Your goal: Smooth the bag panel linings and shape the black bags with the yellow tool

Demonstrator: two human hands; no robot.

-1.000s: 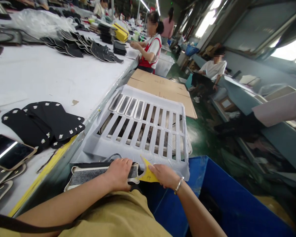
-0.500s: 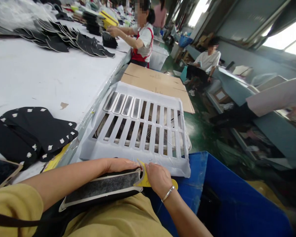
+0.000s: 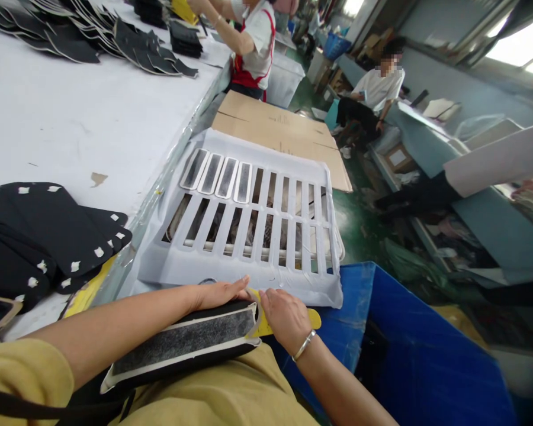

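A long black padded piece (image 3: 184,342) lies slanted across my lap, its upward side a grey speckled panel with cream edges. My left hand (image 3: 220,294) rests along its far edge, holding it, thumb raised and other fingers partly hidden. At the piece's right end my right hand (image 3: 286,319) is closed on a flat yellow scraper-like tool (image 3: 313,318). The tool's other end meets the cream edging there, partly covered by my fingers. A silver bangle circles my right wrist.
Ahead lies a pale slotted tray (image 3: 164,263) with several grey panels in its upper left slots. A blue bin (image 3: 430,355) stands right, cardboard (image 3: 275,121) beyond the tray. Black cut pieces (image 3: 57,225) lie on the white table (image 3: 128,112). Other people are nearby.
The surroundings sit slightly higher in view. My left thumb has lifted away from the piece's end, and less of the yellow tool's tip shows. My right hand still grips it.
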